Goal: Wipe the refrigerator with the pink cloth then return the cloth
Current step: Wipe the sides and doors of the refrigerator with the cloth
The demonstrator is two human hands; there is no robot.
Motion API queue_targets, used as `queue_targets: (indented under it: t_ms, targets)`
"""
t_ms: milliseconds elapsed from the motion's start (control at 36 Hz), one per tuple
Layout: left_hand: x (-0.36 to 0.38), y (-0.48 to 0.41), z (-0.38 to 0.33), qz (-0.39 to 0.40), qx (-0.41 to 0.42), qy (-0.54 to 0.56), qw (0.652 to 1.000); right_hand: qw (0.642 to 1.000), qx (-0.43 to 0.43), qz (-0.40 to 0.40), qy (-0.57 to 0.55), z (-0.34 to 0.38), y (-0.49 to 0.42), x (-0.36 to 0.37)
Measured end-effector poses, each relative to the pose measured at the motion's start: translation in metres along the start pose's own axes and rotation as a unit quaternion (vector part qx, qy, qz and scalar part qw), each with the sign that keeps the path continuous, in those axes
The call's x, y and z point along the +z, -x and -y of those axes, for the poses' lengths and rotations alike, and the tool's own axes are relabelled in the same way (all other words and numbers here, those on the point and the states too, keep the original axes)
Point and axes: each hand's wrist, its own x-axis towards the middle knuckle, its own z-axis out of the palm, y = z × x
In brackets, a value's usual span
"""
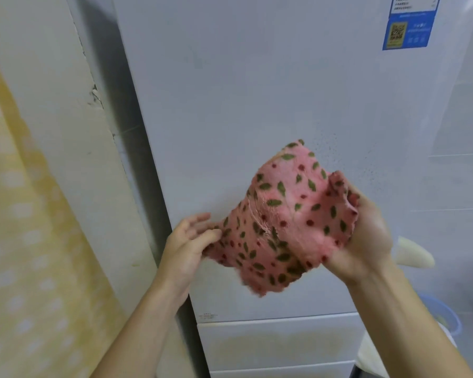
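White refrigerator (257, 91) fills centre and right of frame, its door bare but for a blue label (408, 27) at upper right. Yellow dotted curtain (25, 241) down the left edge, beside a cracked wall corner. Blue bin (448, 320) at lower right, partly behind the forearm. Pink cloth (281, 219), leaf-patterned, held mid-frame in front of the door: right hand (366, 236) clamped on its bunched right side, left hand (189, 244) pinching the lower left edge, fingers half spread.
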Motion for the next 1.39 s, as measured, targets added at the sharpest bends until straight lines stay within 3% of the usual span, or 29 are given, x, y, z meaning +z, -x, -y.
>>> queue_targets:
  t_ms: [56, 111, 194, 361, 500, 583, 694, 806, 917, 1111, 1222, 1389]
  targets:
    - [-0.001, -0.002, -0.003, 0.023, 0.071, -0.059, 0.995, 0.999, 0.024, 0.035, 0.000, 0.001, -0.006, 0.002]
    - [0.002, 0.001, -0.009, 0.127, 0.116, -0.114, 0.979, 0.998, 0.048, 0.032, 0.033, 0.003, -0.011, 0.011]
    - [0.011, 0.007, -0.017, 0.258, 0.096, -0.072, 0.959, 0.994, 0.074, 0.000, 0.076, 0.008, -0.015, 0.024]
    - [0.021, 0.013, -0.024, 0.304, 0.038, 0.046, 0.951, 0.988, 0.086, -0.070, 0.103, 0.012, -0.026, 0.030]
    - [0.029, 0.014, -0.031, 0.255, 0.032, 0.149, 0.955, 0.979, 0.148, -0.100, 0.097, -0.004, -0.023, 0.005]
    - [0.032, 0.012, -0.038, 0.226, 0.033, 0.176, 0.958, 0.984, 0.141, -0.105, 0.020, -0.012, -0.012, 0.000]
    - [0.030, 0.009, -0.047, 0.203, 0.037, 0.179, 0.962, 0.986, 0.121, -0.114, 0.006, -0.025, -0.003, -0.017]
    - [0.030, 0.014, -0.053, 0.164, 0.057, 0.119, 0.978, 0.991, 0.113, -0.073, 0.001, -0.026, 0.006, -0.024]
    - [0.024, 0.017, -0.057, 0.143, 0.076, -0.019, 0.987, 0.985, -0.016, -0.099, 0.138, -0.021, 0.007, -0.023]
    - [0.014, 0.019, -0.056, 0.115, 0.093, -0.126, 0.981, 0.903, -0.150, -0.122, 0.384, -0.020, 0.025, -0.006]
    - [0.010, 0.020, -0.056, 0.091, 0.105, -0.146, 0.979, 0.859, -0.148, -0.133, 0.472, -0.021, 0.029, -0.008]
    - [0.005, 0.024, -0.058, 0.107, 0.130, -0.279, 0.946, 0.712, -0.158, -0.180, 0.660, -0.005, 0.029, -0.010]
